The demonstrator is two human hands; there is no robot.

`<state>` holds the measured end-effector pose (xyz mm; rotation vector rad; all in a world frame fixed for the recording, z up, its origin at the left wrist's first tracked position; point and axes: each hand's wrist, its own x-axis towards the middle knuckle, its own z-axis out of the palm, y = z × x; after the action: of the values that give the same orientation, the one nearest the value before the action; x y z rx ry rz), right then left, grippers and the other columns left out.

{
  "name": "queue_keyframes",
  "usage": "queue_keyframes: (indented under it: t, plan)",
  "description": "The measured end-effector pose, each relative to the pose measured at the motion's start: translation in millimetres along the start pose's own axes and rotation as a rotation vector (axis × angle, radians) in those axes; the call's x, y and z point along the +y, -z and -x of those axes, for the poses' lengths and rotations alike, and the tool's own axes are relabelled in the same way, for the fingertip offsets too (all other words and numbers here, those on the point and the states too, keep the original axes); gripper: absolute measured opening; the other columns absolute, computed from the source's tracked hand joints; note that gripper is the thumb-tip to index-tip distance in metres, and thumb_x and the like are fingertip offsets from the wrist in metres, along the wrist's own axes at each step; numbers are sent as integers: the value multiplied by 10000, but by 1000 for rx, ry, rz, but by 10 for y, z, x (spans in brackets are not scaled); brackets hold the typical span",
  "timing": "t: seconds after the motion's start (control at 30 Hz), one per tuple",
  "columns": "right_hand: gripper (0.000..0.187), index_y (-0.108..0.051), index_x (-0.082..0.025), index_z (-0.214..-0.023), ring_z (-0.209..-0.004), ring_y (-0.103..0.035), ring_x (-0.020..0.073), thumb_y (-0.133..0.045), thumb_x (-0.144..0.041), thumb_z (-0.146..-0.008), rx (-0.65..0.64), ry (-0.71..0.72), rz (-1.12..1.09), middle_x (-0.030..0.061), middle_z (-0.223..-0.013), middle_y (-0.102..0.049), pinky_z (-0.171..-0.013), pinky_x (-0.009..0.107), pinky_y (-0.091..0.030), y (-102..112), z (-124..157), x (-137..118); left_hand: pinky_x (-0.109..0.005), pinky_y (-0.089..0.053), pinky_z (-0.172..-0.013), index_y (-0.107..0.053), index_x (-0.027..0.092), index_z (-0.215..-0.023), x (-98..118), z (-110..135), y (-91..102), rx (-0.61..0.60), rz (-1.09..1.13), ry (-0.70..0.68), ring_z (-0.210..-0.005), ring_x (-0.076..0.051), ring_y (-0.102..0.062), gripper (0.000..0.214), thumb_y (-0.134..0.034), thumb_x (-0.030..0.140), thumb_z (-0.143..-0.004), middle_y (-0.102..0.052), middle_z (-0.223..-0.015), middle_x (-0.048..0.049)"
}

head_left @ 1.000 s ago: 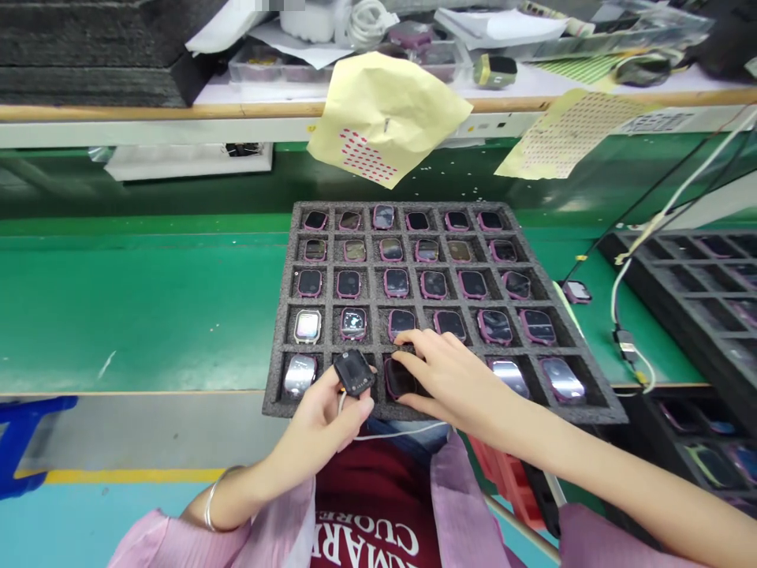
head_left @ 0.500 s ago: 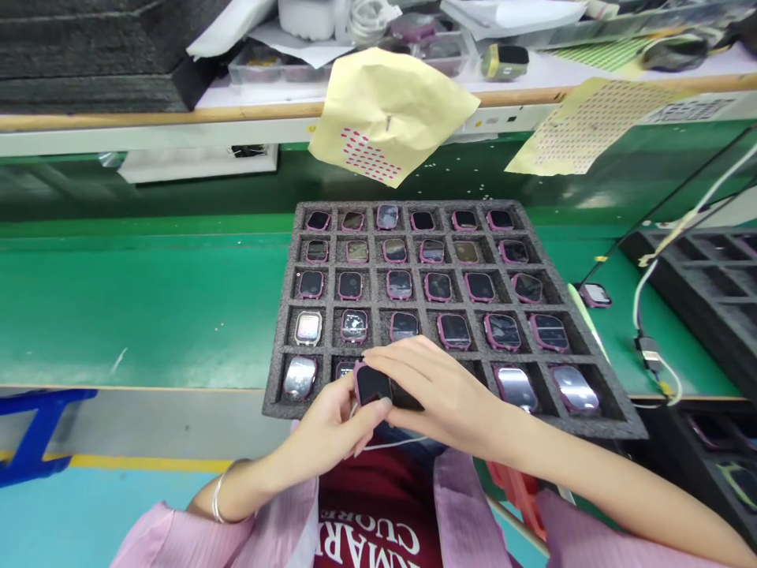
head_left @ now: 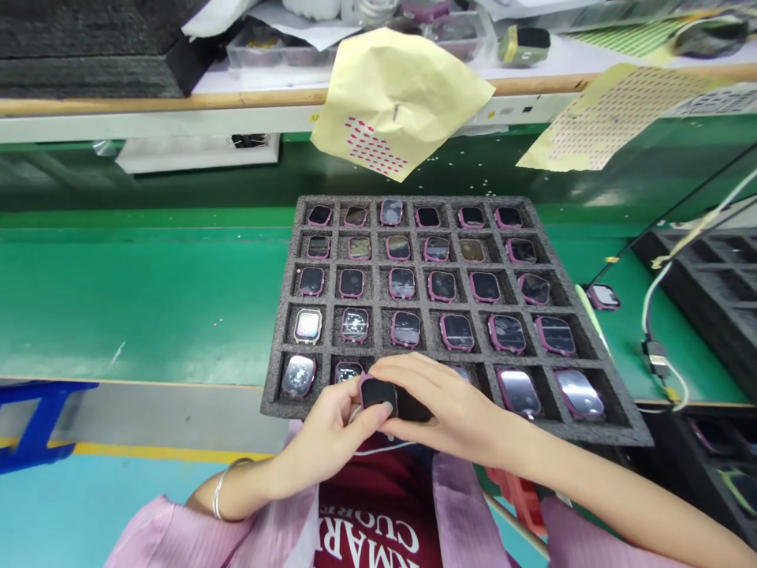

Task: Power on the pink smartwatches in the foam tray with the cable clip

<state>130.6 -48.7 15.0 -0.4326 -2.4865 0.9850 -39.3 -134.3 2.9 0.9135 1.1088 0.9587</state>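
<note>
The green table (head_left: 142, 308) carried a dark gray foam tray (head_left: 277, 409), whose near side jutted past the table's front edge. Just right of it lay a screen-up watch (head_left: 603, 297), with a cable connector (head_left: 656, 356) and a second tray (head_left: 703, 315) farther right.

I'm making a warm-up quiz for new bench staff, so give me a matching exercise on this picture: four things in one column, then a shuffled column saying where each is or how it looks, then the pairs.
Things
1. Bangle
2. Middle foam tray
3. Purple watch outside the compartments
4. Olive-green watch

Place or look
A. Up on the shelf
B. Gripped by the left hand
C. Around the left wrist
D. Dark grey, split into compartments

Pairs: 1-C, 2-D, 3-B, 4-A
</note>
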Motion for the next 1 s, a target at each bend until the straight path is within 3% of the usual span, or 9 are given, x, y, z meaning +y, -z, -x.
queue_keyframes:
  t: [0.4,1.0]
  plan:
    - [322,-558,-171,-1114,-943,-613,218,-684,-323,-860,61,-31,-123,89,-1031,-640,-848,362,-512,-68,27,15,-275,-429,-677,-584,124,-969,-46,68,-8,2,-31,70,-737,-167,-517,256,-549,363,-881,-578,-818,-37]
    - [328,-565,-146,-1111,-968,-591,231,-697,-303,-856,62,-27,-97,103,-1046,-636,-881,383,-484,-73,60,-2,-287,-467,-664,-566,123,-960,-74,85,-28,-3,-50,113,-730,-166,-525,286,-543,397,-884,-554,-791,-32]
